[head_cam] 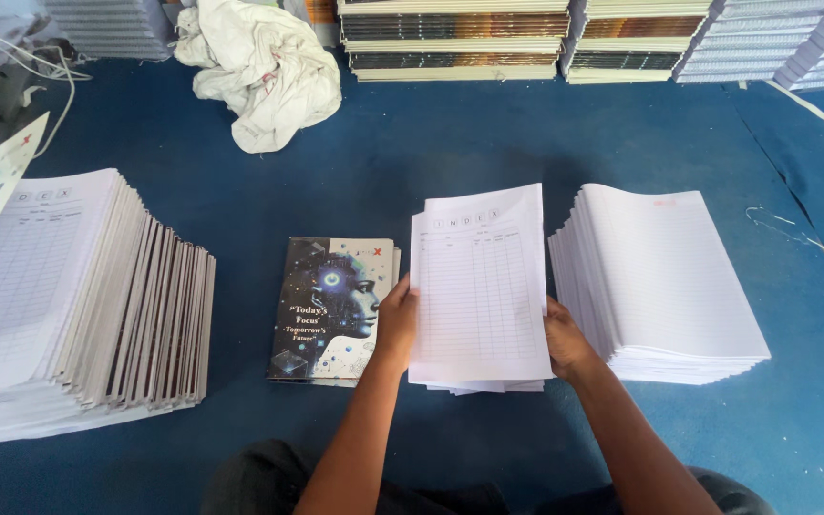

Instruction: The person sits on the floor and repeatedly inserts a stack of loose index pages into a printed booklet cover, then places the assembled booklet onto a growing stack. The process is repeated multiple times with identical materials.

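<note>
Head view: I see the left hand gripping the left edge of a thin sheaf of ruled index sheets, fingers curled beneath and thumb on top. The right hand clasps the sheaf's right edge in the same manner. The sheaf sits at centre, above the blue floor covering; I cannot tell whether its lower edge touches the floor.

Just left of the sheaf lies a small stack of dark printed notebook covers, partly under the left hand. Just right stands a stack of blank ruled pages. Far left, a tall leaning stack of assembled page sets. A crumpled white cloth lies at the top.
</note>
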A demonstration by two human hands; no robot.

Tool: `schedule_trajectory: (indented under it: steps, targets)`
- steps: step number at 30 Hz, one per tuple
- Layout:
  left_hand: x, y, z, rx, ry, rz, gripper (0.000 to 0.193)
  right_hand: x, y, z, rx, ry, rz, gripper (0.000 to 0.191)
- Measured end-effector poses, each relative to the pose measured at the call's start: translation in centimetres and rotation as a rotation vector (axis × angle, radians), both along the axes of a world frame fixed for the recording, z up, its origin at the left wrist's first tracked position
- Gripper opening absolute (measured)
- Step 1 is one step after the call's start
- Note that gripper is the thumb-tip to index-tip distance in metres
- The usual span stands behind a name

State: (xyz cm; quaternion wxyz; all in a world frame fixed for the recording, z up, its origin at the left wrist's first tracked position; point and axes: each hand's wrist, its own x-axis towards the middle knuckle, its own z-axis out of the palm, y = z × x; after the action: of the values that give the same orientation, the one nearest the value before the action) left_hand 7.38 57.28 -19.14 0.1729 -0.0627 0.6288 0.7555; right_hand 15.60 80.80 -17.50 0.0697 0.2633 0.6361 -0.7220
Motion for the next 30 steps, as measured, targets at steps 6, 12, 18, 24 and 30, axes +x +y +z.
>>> schedule_trajectory:
  steps: [6, 12, 18, 24, 30]
  targets:
    - [-0.2, -0.5, 1.6, -0.018, -0.036, -0.009, 0.046, 0.4, -0.6, 1.5, 0.038, 0.015, 0.035, 0.050]
    - [-0.5, -0.9, 2.0, 0.050, 0.028, -0.021, 0.045, 0.6, -0.9, 2.0, 0.047, 0.024, 0.057, 0.049]
    - [-0.4, -1.0, 3.1, 0.090, 0.024, -0.048, 0.046, 0.6, -1.0, 2.3, 0.035, 0.024, 0.051, 0.047]
    - [-0.7, -1.0, 3.8, 0.103, -0.061, -0.043, 0.046, 0.6, -1.1, 2.7, 0.043, -0.012, 0.043, 0.047]
    - [-0.9, -0.9, 3.6, 0.090, -0.050, -0.045, 0.044, 0.5, -1.0, 2.5, 0.032, 0.018, 0.070, 0.046]
